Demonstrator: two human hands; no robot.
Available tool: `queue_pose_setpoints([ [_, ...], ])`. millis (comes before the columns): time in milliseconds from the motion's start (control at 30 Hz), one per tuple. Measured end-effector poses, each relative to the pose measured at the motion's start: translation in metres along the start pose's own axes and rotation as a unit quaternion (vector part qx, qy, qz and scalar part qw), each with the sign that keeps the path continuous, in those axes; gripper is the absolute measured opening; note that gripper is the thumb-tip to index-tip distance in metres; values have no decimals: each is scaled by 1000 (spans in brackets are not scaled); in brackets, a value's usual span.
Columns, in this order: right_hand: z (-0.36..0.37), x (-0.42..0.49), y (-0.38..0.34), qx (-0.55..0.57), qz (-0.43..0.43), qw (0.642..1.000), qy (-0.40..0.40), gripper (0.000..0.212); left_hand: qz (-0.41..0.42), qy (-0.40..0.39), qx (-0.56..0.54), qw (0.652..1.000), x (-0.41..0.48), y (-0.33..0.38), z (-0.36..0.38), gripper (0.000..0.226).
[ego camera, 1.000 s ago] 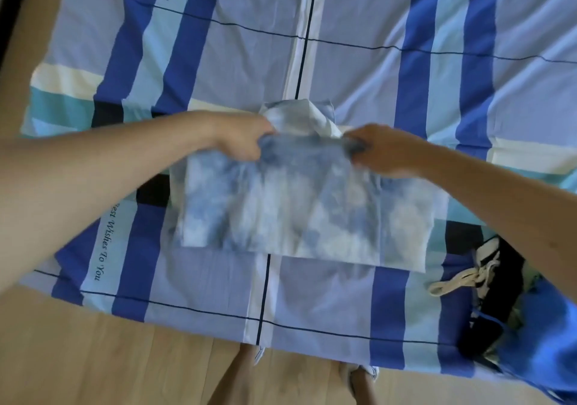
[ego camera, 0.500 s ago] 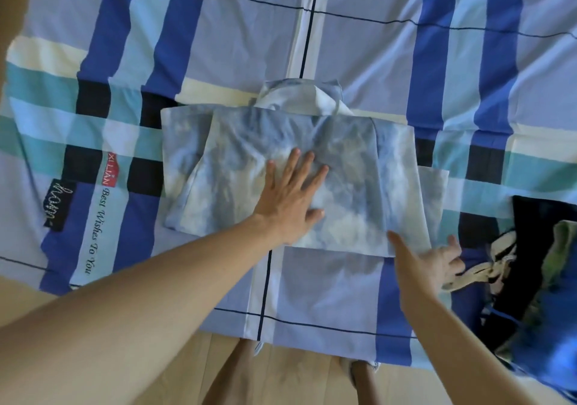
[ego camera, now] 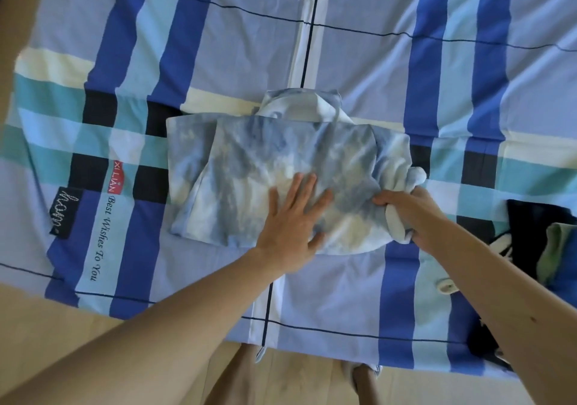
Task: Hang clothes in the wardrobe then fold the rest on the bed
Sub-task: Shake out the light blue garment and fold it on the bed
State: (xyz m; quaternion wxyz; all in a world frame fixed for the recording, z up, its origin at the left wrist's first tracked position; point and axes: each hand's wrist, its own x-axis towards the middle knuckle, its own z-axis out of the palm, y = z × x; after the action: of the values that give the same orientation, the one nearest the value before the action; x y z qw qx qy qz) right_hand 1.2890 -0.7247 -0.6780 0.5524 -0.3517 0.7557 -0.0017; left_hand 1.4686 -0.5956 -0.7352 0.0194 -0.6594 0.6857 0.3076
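- Tie-dye top [ego camera: 281, 161], blue/white, lies partly folded on the bed [ego camera: 218, 45], approx. mid-frame, nearer the bed's near edge than the far one.
- Top sits across the sheet's white centre stripe w/ the dark line; the collar end pokes out at the far side, lighter fabric.
- Left hand [ego camera: 296, 220]: flat, palm down, fingers straight & spread, pressing on the near-middle of the top. Holds nothing.
- Right hand [ego camera: 406, 214]: fingers curled round the top's right edge, fabric bunched in the grip and lifted a bit off the sheet; thumb side faces the left hand.
- The 2 hands are near each other, not touching; a strip of fabric lies btw them.
- Left part of the top lies flat, w/ a folded-in flap showing along that side.
- Pile of clothes [ego camera: 537, 242] at the bed's right edge, apart from the top: dark piece, green piece, blue piece, plus a white cord end on the sheet just beside it.
- Sheet is plaid: blue, teal, cream, black squares.
- Red tag [ego camera: 118, 176] reading "XI LIAN" and a black label [ego camera: 64, 211] are printed left of the top, w/ "Best Wishes To You" running along a pale stripe.
- Wood floor [ego camera: 62, 326] at the bottom & left; the person's legs [ego camera: 237, 373] are at the bed's near edge.
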Motion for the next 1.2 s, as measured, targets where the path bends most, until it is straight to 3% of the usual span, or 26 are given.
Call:
queue_pose_setpoints([
  [67, 10, -18, -19, 13, -58, 998, -6, 17, -29, -5, -172, 985, -2, 2, -9, 64],
  [100, 16, -29, -29, 10, -95, 995, -9, 12, -58, -19, -292, 955, -2, 4, -18, 61],
  [133, 27, -42, -40, -9, -131, 991, -11, 10, -100, -25, -427, 898, -5, 3, -29, 56],
  [167, 40, -55, -51, -40, -165, 986, -7, 10, -142, -21, -555, 819, -8, 2, -41, 49],
  [233, 68, -82, -71, -125, -241, 962, 13, 11, -206, -24, -704, 679, -13, -11, -64, 48],
  [300, 104, -105, -84, -221, -346, 912, 24, 16, -233, 13, -747, 623, -22, -31, -81, 57],
  [400, 166, -124, -85, -361, -500, 787, 6, 21, -238, 144, -789, 548, -41, -70, -97, 49],
  [467, 197, -119, -76, -437, -504, 743, -63, 38, -221, 175, -830, 481, -52, -95, -100, 58],
  [500, 208, -113, -69, -463, -481, 733, -130, 57, -234, 174, -833, 470, -59, -108, -100, 64],
  [567, 217, -104, -55, -447, -429, 742, -256, 87, -287, 159, -799, 505, -69, -127, -95, 70],
  [633, 214, -98, -43, -371, -419, 775, -292, 86, -350, 163, -728, 566, -69, -138, -86, 61],
  [667, 210, -96, -37, -318, -439, 796, -268, 78, -375, 179, -669, 617, -67, -145, -79, 52],
  [733, 199, -87, -24, -218, -493, 833, -124, 63, -393, 197, -542, 716, -61, -148, -70, 47],
  [800, 184, -69, -13, -157, -476, 864, 50, 68, -415, 189, -418, 786, -53, -147, -63, 72],
  [867, 170, -45, -11, -82, -346, 930, 93, 84, -453, 195, -381, 782, -50, -143, -63, 97],
  [933, 164, -25, -15, 56, -172, 983, -10, 99, -470, 194, -439, 741, -45, -147, -63, 107],
  [1000, 162, -8, -16, 147, -85, 978, -119, 91, -458, 162, -516, 705, -44, -153, -65, 104],
  [1100, 164, 6, -16, 168, -99, 960, -203, 75, -385, 101, -590, 702, -48, -160, -70, 57],
  [1200, 167, 1, -23, 173, -105, 946, -252, 65, -350, 51, -641, 681, -54, -160, -75, 57],
])
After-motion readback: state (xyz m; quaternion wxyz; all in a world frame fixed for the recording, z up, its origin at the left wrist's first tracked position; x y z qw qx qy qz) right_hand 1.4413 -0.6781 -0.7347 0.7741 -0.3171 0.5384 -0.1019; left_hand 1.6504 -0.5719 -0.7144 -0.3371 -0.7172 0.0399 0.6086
